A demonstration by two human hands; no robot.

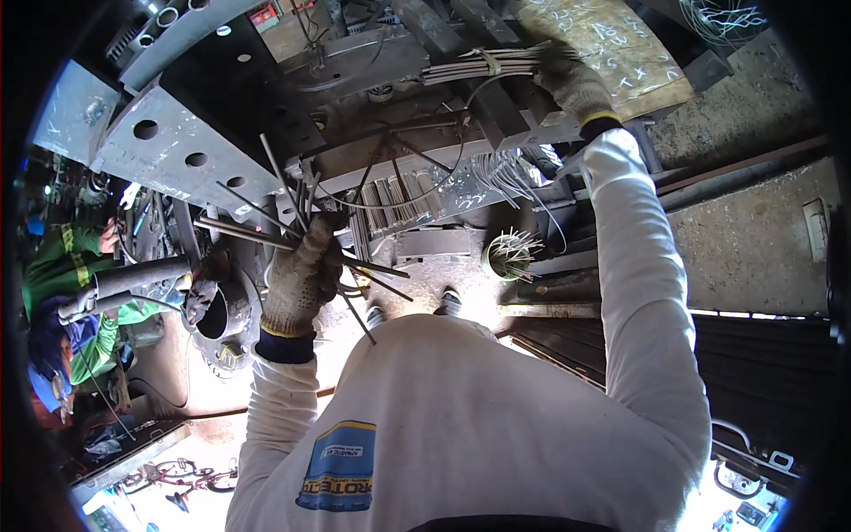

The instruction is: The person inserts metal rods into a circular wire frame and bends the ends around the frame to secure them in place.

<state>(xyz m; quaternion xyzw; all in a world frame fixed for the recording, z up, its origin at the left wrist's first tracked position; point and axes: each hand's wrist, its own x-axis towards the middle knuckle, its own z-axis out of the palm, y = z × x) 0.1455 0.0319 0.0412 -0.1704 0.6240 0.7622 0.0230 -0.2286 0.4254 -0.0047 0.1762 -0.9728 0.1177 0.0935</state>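
Note:
My left hand [300, 282], in a worn knit glove, is closed around several thin metal rods [248, 232]. They stick out at different angles on both sides of the fist. Farther off at the right, my gloved right hand [581, 90] reaches over the bench and grips the right end of a bundle of thin rods [483, 66]. A pale tie circles that bundle near its middle. Shadow partly hides the right fingertips. Beside the right hand lies a tan board [620, 49] with chalk-like marks.
A round container [505, 259] full of thin rods stands on the floor below the bench. Bundled short rods [394, 202] rest on a lower shelf. Large steel plates with holes [177, 146] rise at the left. A co-worker in green [66, 266] is at the far left, near a thick pipe [142, 277].

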